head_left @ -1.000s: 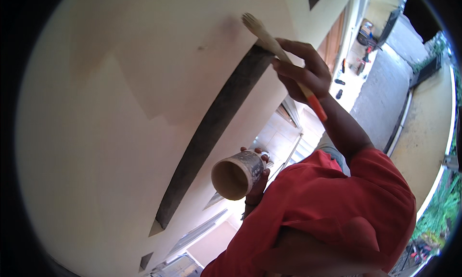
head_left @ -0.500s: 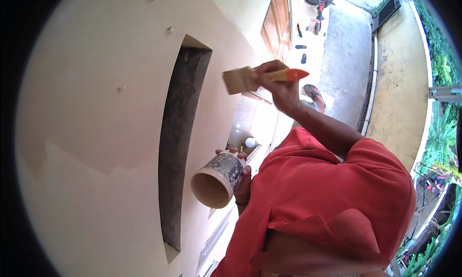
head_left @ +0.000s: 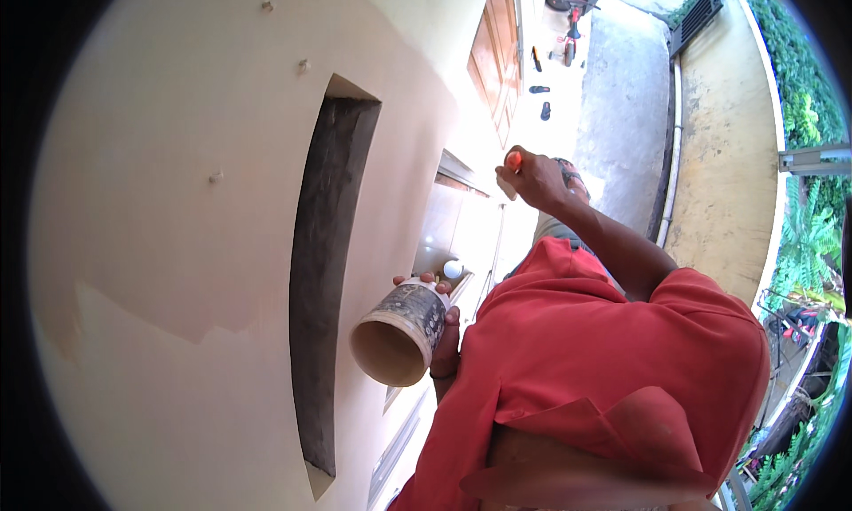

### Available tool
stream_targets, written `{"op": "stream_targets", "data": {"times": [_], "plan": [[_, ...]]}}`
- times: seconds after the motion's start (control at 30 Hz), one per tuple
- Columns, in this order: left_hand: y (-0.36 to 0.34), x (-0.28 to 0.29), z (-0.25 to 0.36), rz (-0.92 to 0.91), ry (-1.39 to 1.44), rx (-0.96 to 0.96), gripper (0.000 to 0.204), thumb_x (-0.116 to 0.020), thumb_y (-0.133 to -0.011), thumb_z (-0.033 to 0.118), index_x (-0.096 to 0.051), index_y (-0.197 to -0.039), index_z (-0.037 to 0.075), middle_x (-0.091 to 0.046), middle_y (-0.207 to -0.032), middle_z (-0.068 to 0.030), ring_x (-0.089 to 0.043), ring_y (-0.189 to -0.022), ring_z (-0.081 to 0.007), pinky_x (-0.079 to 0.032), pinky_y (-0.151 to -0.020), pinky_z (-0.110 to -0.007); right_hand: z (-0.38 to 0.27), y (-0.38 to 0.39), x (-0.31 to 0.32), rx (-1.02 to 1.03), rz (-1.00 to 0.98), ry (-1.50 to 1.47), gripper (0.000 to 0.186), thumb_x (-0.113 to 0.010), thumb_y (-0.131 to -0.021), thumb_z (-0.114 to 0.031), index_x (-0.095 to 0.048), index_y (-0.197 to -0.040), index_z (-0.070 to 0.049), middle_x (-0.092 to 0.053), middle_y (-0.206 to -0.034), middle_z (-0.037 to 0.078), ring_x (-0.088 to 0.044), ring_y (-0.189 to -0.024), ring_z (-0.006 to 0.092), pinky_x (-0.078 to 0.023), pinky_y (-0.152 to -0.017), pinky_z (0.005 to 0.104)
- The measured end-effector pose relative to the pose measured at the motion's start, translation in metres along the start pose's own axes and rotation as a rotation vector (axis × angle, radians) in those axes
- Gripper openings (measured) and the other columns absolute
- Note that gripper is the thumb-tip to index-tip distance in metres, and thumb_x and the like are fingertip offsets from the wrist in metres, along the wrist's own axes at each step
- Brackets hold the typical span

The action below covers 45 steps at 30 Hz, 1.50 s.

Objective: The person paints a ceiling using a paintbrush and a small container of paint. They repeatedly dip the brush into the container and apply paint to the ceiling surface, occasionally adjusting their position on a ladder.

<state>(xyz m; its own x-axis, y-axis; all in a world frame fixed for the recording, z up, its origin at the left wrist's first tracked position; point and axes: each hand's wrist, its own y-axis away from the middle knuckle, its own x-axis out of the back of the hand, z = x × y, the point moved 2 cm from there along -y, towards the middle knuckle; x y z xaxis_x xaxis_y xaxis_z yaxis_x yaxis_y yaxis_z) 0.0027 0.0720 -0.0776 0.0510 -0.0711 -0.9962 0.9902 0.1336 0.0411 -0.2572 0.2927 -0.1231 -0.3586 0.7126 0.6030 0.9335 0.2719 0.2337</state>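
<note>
My left hand (head_left: 445, 340) is wrapped round a paint tub (head_left: 401, 323), a round container with a dark printed side and a pale rim. The tub is tipped, its mouth facing me and the wall, and its inside looks beige. My right hand (head_left: 540, 182), farther out, is closed on a paintbrush (head_left: 513, 161). The brush's orange handle end points up toward me; its bristles are mostly hidden behind the hand. Left of both hands stands the wall (head_left: 213, 262), coated in beige with a ragged edge against a paler patch. Neither the brush nor the tub touches it.
A long dark recess (head_left: 324, 245) runs through the wall, with small plugs (head_left: 304, 66) beside it. Beyond are a wooden door (head_left: 497, 54), sandals (head_left: 545, 111), and a small red bike (head_left: 571, 36). A yellowish wall (head_left: 723, 147) with a pipe (head_left: 672, 174) bounds the right.
My right hand has drawn down and away from the wall, turning the brush from sideways to upright, bristles now turned away. My left hand keeps the tub nearly in place.
</note>
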Motion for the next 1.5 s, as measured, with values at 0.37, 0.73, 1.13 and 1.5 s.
{"op": "stream_targets", "data": {"times": [0.37,0.73,1.13,1.5], "plan": [[-0.002,-0.009,-0.003,0.013,0.014,0.057,0.067,-0.075,-0.101,0.045,-0.048,-0.161,0.029,-0.044,-0.156,-0.0175,-0.046,-0.14,-0.0395,-0.06,-0.09,-0.057,0.047,-0.003,0.03,-0.455,0.147,-1.227,0.033,-0.064,-0.104,-0.022,-0.066,-0.119,0.008,-0.076,-0.105,0.024,-0.079,-0.085,0.0303,-0.061,-0.073,0.037],[-0.003,-0.019,-0.007,-0.026,-0.046,-0.007,0.068,-0.067,-0.106,0.05,-0.043,-0.165,0.027,-0.042,-0.153,-0.0194,-0.048,-0.136,-0.0403,-0.062,-0.092,-0.053,0.043,-0.007,0.026,-0.229,-0.344,-1.395,0.022,-0.058,-0.107,-0.011,-0.063,-0.12,0.005,-0.066,-0.095,0.008,-0.061,-0.07,0.0135,-0.048,-0.056,0.0293],[-0.001,-0.012,-0.012,-0.097,-0.078,-0.069,0.071,-0.074,-0.105,0.034,-0.039,-0.166,0.026,-0.041,-0.153,-0.0195,-0.048,-0.137,-0.0375,-0.064,-0.096,-0.052,-0.28,-0.063,0.178,0.844,0.305,-0.603,0.046,-0.05,-0.119,-0.04,-0.068,-0.107,0.0,-0.044,-0.062,-0.003,-0.038,-0.053,0.0071,-0.033,-0.052,0.0291],[0.004,-0.003,-0.009,-0.06,-0.098,-0.104,0.069,-0.073,-0.105,0.037,-0.041,-0.166,0.027,-0.044,-0.157,-0.0202,-0.049,-0.139,-0.0397,-0.064,-0.091,-0.053,-0.107,-0.094,0.073,0.418,0.091,-0.102,0.049,-0.052,-0.116,-0.044,-0.066,-0.1,0.001,-0.069,-0.077,0.018,-0.07,-0.07,0.0353,-0.054,-0.07,0.0468]]}}
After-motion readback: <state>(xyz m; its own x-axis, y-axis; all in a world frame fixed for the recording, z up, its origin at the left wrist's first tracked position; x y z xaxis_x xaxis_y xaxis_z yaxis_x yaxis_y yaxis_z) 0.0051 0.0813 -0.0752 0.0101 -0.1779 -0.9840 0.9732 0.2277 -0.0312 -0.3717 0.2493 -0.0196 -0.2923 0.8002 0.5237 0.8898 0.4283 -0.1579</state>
